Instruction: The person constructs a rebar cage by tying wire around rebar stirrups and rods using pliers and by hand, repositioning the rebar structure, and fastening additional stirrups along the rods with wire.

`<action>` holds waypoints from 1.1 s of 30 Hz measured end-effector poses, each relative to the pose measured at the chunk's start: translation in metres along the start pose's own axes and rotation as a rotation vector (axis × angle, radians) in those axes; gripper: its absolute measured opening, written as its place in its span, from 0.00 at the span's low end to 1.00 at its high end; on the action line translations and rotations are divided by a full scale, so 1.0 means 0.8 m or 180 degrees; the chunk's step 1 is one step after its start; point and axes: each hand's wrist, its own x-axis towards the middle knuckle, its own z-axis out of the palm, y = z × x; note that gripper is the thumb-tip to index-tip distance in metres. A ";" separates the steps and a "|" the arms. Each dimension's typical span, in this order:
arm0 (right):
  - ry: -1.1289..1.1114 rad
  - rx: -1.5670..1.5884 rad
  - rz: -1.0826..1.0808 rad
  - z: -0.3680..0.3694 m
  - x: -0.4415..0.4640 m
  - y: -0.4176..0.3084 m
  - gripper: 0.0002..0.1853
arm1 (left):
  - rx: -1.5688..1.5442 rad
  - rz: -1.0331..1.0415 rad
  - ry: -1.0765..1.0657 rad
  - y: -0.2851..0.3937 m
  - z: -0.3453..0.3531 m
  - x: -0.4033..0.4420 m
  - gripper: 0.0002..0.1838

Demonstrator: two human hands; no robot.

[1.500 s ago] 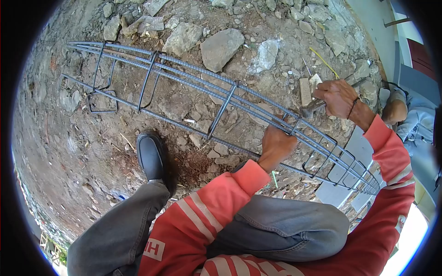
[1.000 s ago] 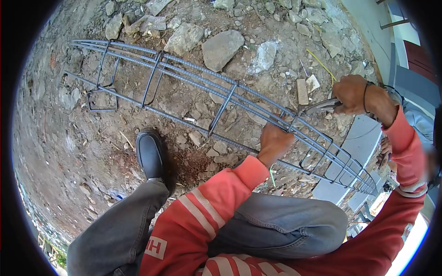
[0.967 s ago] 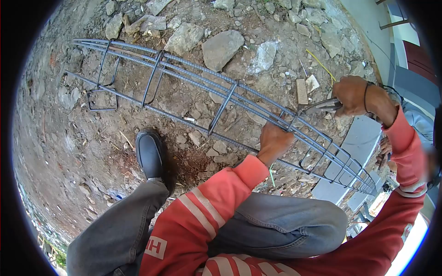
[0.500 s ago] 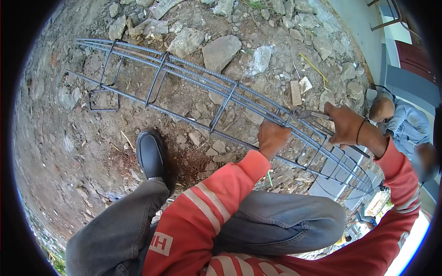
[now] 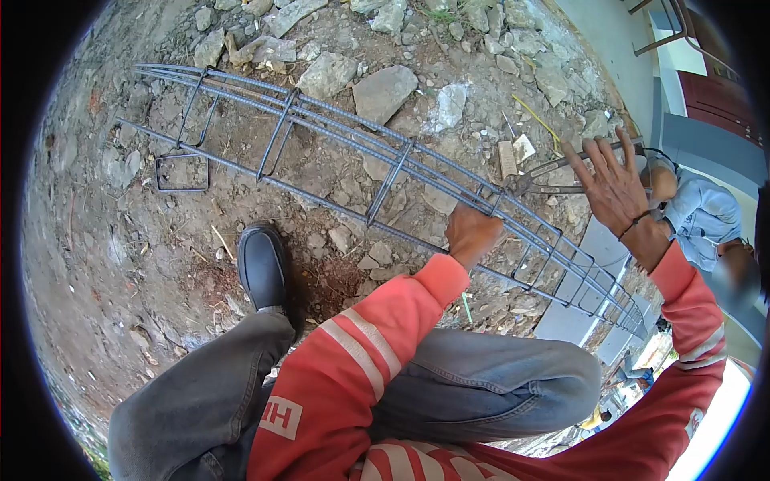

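Observation:
A long cage of ribbed steel rebar with square stirrups stretches across the ground in the head view. My left hand is closed around its bars near the middle, at a stirrup; the fingertips are partly hidden. To the right, my right hand holds steel pincers by their spread handles, fingers stretched over the upper handle. The jaws of the pincers meet the cage at a joint just above my left hand. Any tie wire there is too small to make out.
Rubble and a big flat stone lie behind the cage. A small brick piece sits near the pincers. Grey boards lie under the cage's right end. Another person is close at the right, beside a wall. My shoe is in front.
My right hand has swung up and outward, and its fingers have stretched out. The pincers' handles have turned upward and spread. My left hand stays on the cage.

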 end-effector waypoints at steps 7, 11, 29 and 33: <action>0.0049 0.0113 0.0014 0.018 0.018 0.018 0.26 | -0.0013 -0.0033 -0.0018 0.018 -0.011 -0.012 0.23; -0.0022 0.0285 -0.0192 0.036 0.026 0.034 0.20 | 0.0090 0.0050 0.0048 0.014 -0.006 -0.013 0.24; -0.3409 0.2599 0.0349 -0.042 0.063 0.055 0.17 | -0.0098 -0.0063 -0.0026 0.022 -0.012 -0.015 0.28; -0.4109 0.3396 0.0346 -0.022 0.077 0.070 0.16 | -0.0079 -0.0107 0.0041 0.020 -0.011 -0.015 0.29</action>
